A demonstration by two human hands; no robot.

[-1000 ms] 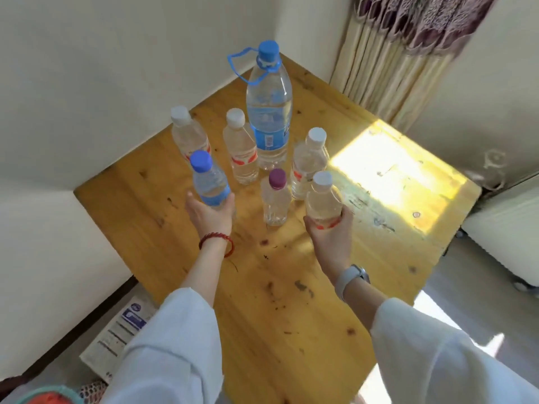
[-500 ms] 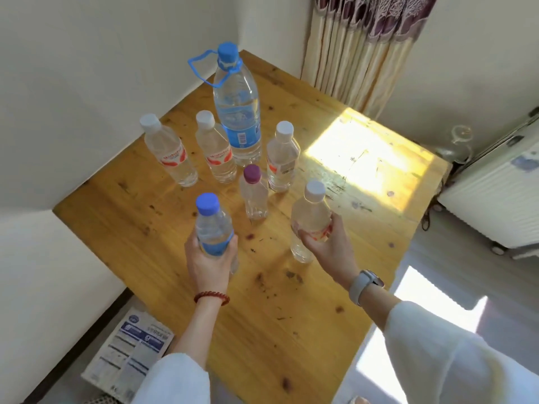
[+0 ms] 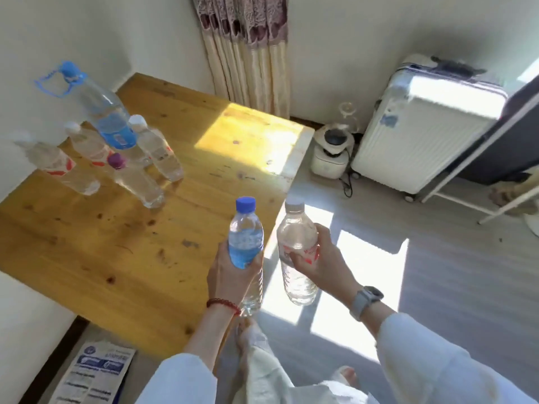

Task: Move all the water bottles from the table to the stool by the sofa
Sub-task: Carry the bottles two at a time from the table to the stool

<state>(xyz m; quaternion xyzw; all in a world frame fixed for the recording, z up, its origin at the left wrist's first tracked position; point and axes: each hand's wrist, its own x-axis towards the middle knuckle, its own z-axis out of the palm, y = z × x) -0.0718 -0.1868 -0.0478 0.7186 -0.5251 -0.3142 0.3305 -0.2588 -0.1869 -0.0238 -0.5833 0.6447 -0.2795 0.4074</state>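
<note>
My left hand [image 3: 230, 275] grips a blue-capped, blue-labelled bottle [image 3: 245, 237], lifted over the table's near right edge. My right hand [image 3: 320, 263] grips a white-capped bottle with a red label [image 3: 296, 228], held in the air over the floor just right of the table. On the wooden table [image 3: 116, 252] stand several more bottles: a large blue-capped one with a handle [image 3: 102, 112], a purple-capped one [image 3: 131, 179] and three white-capped ones [image 3: 52, 161] [image 3: 87, 144] [image 3: 157, 150]. No stool or sofa is in view.
A white suitcase [image 3: 423, 132] and a small white appliance with a cord [image 3: 329, 153] stand on the grey floor to the right, by a curtain [image 3: 248, 51]. A metal frame [image 3: 472, 170] crosses at far right. A printed paper bag [image 3: 96, 371] lies below the table.
Both hands have lifted their bottles off the table and carried them right, past the table's edge. The view has swung right, bringing the floor and suitcase into sight.
</note>
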